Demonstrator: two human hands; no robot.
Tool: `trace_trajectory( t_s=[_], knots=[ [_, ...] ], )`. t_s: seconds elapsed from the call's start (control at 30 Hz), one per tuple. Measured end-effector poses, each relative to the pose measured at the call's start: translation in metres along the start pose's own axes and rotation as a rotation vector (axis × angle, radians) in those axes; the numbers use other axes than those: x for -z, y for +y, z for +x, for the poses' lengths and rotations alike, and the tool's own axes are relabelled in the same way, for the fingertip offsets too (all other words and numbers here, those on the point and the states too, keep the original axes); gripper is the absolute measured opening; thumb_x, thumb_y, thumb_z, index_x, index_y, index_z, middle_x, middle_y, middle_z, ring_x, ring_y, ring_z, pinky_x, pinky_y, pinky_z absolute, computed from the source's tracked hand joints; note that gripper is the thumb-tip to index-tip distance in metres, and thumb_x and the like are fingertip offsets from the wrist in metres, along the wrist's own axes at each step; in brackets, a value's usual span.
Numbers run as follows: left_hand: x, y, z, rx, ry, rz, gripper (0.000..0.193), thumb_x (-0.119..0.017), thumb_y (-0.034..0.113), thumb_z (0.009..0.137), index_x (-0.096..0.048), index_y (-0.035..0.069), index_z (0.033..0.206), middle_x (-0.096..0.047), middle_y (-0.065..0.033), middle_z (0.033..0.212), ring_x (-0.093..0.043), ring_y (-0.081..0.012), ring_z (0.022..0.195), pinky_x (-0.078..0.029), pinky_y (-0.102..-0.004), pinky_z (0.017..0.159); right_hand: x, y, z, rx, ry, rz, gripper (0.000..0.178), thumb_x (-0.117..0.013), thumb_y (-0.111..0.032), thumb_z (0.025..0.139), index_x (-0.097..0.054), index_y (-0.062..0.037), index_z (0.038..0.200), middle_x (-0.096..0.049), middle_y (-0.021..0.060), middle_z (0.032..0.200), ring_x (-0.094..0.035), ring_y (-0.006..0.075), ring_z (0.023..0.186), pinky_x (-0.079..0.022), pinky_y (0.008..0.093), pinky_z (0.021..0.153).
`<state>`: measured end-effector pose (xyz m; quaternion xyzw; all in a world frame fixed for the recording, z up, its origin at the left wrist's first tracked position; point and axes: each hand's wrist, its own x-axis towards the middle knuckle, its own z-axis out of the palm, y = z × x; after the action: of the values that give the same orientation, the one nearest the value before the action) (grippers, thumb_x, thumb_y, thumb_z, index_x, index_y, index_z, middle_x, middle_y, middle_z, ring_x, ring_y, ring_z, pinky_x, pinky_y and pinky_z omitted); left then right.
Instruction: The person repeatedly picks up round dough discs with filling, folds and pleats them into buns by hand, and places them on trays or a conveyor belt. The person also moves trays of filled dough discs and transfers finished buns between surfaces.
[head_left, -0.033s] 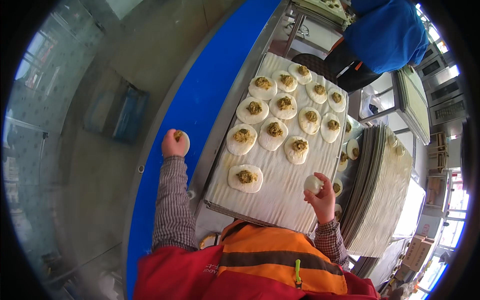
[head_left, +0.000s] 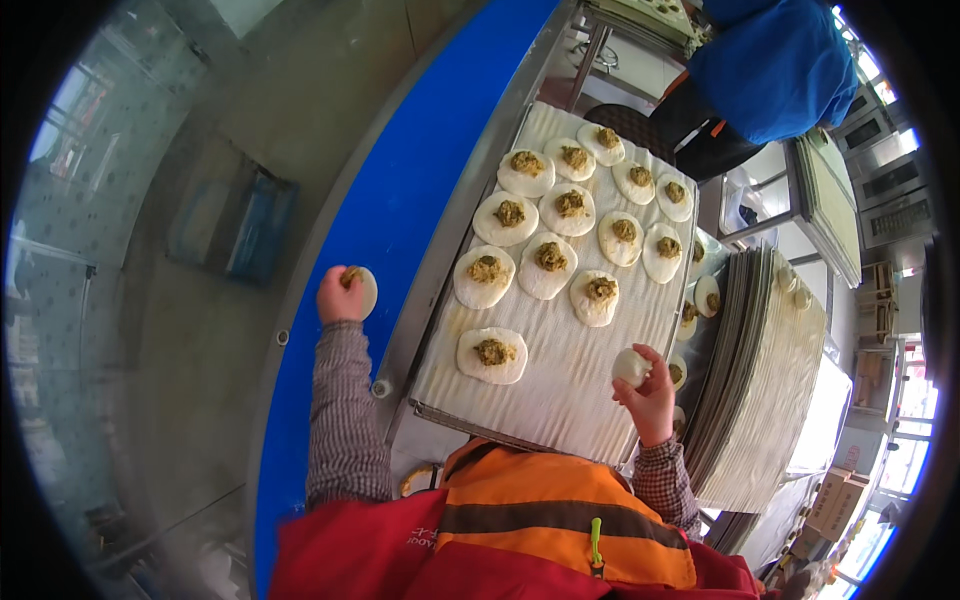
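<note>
Over the blue conveyor belt [head_left: 400, 160], my left hand [head_left: 338, 298] is closed on a dough round [head_left: 370, 292] topped with brownish-green filling; its fingertips are partly hidden. At the near right of a cloth-lined tray [head_left: 560, 390], my right hand [head_left: 653, 400] pinches a smooth white dough bun [head_left: 630, 367] between thumb and fingers. Several flat dough rounds with a lump of filling in the middle lie on the tray, one dough round [head_left: 491, 356] alone at the near left.
Right of the tray rises a stack of cloth-covered trays [head_left: 755, 370]. More filled rounds [head_left: 707, 297] show in the gap between them. A person in blue [head_left: 770, 75] stands at the far right. A rack [head_left: 825, 210] and cardboard boxes [head_left: 835, 502] are farther right.
My left hand has shifted slightly left with the dough round. My right hand has barely moved, still pinching the bun.
</note>
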<state>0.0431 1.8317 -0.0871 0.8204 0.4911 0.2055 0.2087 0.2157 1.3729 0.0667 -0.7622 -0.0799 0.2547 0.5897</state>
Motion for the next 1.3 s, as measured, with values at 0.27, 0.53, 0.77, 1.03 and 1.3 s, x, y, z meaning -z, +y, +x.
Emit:
trace_trajectory(
  t_s=[0.27,0.53,0.77,1.03,1.3],
  knots=[
    [0.06,-0.131,-0.046,0.256,-0.442,-0.484,0.075,-0.07,0.022,0.081,-0.029,-0.004,0.139,-0.06,-0.0156,0.116,-0.059,-0.0262,0.104,-0.046,-0.0457,0.09,0.012,0.014,-0.001,-0.108,0.014,0.004,0.056,-0.068,0.002,0.078,-0.047,-0.009,0.128,-0.063,0.0064,0.093,-0.061,0.0094,0.072,-0.053,0.022,0.06],
    [0.12,-0.181,-0.065,0.283,-0.77,0.195,0.034,-0.069,0.015,0.075,-0.058,0.001,0.104,-0.058,-0.0104,0.092,-0.055,-0.021,0.079,-0.046,-0.04,0.067,0.035,0.007,-0.016,-0.031,-0.011,0.061,0.052,-0.069,0.0,0.079,-0.048,-0.0035,0.126,-0.059,0.005,0.098,-0.061,0.0097,0.077,-0.054,0.0231,0.064],
    [0.158,-0.087,-0.118,0.573,-0.599,0.146,0.05,-0.065,0.012,0.08,-0.047,-0.001,0.125,-0.058,-0.0172,0.114,-0.059,-0.0304,0.104,-0.052,-0.0453,0.084,0.081,0.033,-0.028,0.038,0.051,0.064,0.051,-0.07,0.001,0.078,-0.048,-0.0021,0.124,-0.058,0.0052,0.099,-0.062,0.0109,0.081,-0.054,0.0236,0.068],
    [0.054,0.222,-0.163,0.086,-0.913,-1.158,0.038,-0.055,0.005,0.084,-0.048,-0.002,0.121,-0.056,-0.0111,0.117,-0.058,-0.0208,0.106,-0.049,-0.034,0.09,0.137,0.056,-0.057,0.069,0.139,0.052,0.051,-0.068,0.002,0.079,-0.047,-0.0031,0.125,-0.06,0.0041,0.093,-0.061,0.0087,0.076,-0.053,0.0232,0.063],
    [-0.118,0.404,-0.197,-0.597,-0.769,0.029,0.043,-0.055,0.001,0.08,-0.049,0.001,0.122,-0.059,-0.0173,0.104,-0.058,-0.0304,0.099,-0.05,-0.0394,0.086,0.168,0.077,-0.098,0.031,0.224,0.1,0.05,-0.073,-0.002,0.076,-0.053,-0.0012,0.121,-0.057,0.0064,0.104,-0.06,0.0115,0.089,-0.052,0.0233,0.073]
  ],
)
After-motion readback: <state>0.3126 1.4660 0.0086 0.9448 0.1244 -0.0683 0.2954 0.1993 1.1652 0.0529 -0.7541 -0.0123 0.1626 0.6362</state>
